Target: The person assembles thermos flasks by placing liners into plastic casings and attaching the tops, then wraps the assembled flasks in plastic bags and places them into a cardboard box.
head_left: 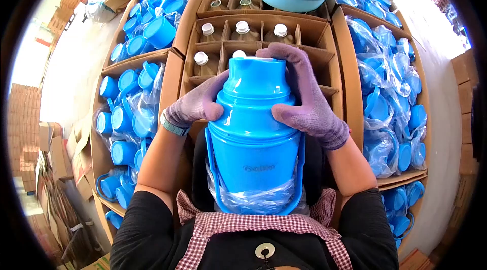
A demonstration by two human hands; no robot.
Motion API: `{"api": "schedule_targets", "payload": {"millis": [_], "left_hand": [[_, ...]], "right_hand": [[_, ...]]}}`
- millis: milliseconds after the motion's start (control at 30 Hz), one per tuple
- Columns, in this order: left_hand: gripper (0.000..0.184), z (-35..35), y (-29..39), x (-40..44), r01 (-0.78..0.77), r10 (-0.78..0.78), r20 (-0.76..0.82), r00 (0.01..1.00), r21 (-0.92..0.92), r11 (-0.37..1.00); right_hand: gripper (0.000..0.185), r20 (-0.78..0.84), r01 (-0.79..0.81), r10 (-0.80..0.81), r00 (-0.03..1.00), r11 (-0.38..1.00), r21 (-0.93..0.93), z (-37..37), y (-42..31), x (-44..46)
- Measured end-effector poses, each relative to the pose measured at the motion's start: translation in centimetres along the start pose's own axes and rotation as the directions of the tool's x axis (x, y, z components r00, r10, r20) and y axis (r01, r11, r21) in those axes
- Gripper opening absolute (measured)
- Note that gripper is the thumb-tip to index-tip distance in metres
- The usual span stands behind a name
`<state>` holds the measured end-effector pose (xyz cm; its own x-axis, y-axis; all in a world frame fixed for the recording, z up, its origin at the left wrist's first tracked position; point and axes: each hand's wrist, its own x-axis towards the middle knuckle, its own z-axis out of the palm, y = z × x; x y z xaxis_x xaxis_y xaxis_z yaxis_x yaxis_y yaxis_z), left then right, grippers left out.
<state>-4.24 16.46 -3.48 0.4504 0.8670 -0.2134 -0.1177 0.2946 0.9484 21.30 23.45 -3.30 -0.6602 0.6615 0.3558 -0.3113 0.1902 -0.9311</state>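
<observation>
A blue plastic vacuum jug stands upright in front of my body, with its spouted top towards the far side. Clear plastic film is bunched around its lower part, and a blue handle hangs down along its sides. My left hand, in a purple-grey glove, is closed against the left of the jug's upper section, its fingers partly hidden. On the other side my gloved right hand grips the same section, thumb on the near face and fingers over the top's right edge.
Beyond the jug is a divided carton holding clear bottles with white caps. A light blue basin of small whitish caps sits behind it. Cartons of blue jug parts and bagged blue parts flank both sides.
</observation>
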Motion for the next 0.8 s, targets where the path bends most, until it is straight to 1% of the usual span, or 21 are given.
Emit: {"api": "schedule_targets", "payload": {"millis": [33,67,100,167,267,300,367,467,500,600,633,733,800], "left_hand": [[0.15,0.3,-0.8,-0.3,-0.005,0.003,-0.027,1.0,-0.066,0.998],[0.15,0.6,-1.3,-0.6,-0.014,0.008,-0.053,0.999,-0.129,0.991],[0.146,1.1,-1.6,-1.1,-0.01,-0.007,-0.105,0.994,-0.153,0.988],[0.143,2.9,-0.2,-1.6,-0.024,-0.002,-0.17,0.985,-0.151,0.988],[0.139,3.6,-0.5,-1.8,-0.046,0.007,-0.272,0.962,-0.136,0.99],[0.138,3.6,-0.6,-1.8,-0.052,0.01,-0.308,0.951,-0.128,0.99],[0.138,3.9,-0.5,-1.3,-0.109,0.061,-0.279,0.958,-0.161,0.981],[0.139,4.0,-0.3,-0.4,-0.167,0.12,-0.243,0.963,-0.187,0.968],[0.139,4.0,-0.4,-0.2,-0.183,0.136,-0.23,0.964,-0.195,0.964],[0.14,3.9,-0.7,-0.2,-0.128,0.073,-0.24,0.968,-0.223,0.966],[0.136,3.6,-1.2,-0.3,-0.14,0.089,-0.24,0.967,-0.206,0.969],[0.131,3.4,-1.2,-0.7,-0.103,0.07,-0.229,0.971,-0.137,0.985],[0.125,3.2,-1.2,-1.0,-0.103,0.075,-0.225,0.971,-0.116,0.988]], "right_hand": [[0.098,0.037,-0.026,0.026,0.999,1.0,0.009,-0.2,-0.5,0.1],[0.102,0.035,-0.047,0.045,0.998,0.997,0.059,-0.2,-0.2,0.0],[0.107,0.034,-0.065,0.062,0.997,0.992,0.105,-0.2,0.2,0.0],[0.113,0.025,-0.103,0.1,0.995,0.978,0.183,-0.2,0.5,-0.1],[0.114,0.022,-0.101,0.098,0.995,0.962,0.254,-0.1,0.5,0.1],[0.114,0.016,-0.088,0.086,0.996,0.966,0.242,-0.1,0.4,0.2],[0.115,0.005,-0.061,0.062,0.998,0.973,0.224,-0.1,0.3,0.5],[0.115,0.039,0.064,-0.068,0.997,0.991,0.115,-0.5,0.1,1.2],[0.115,0.051,0.052,-0.059,0.997,0.992,0.118,-0.8,-0.1,1.3],[0.107,0.044,0.014,-0.018,0.999,0.995,0.098,-1.0,0.6,0.9],[0.105,0.042,-0.008,0.004,0.999,0.996,0.088,-1.1,0.6,0.7],[0.103,0.046,-0.015,0.01,0.999,0.994,0.104,-1.0,0.8,0.5],[0.103,0.027,-0.034,0.029,0.999,0.985,0.168,-0.9,1.8,0.4]]}}
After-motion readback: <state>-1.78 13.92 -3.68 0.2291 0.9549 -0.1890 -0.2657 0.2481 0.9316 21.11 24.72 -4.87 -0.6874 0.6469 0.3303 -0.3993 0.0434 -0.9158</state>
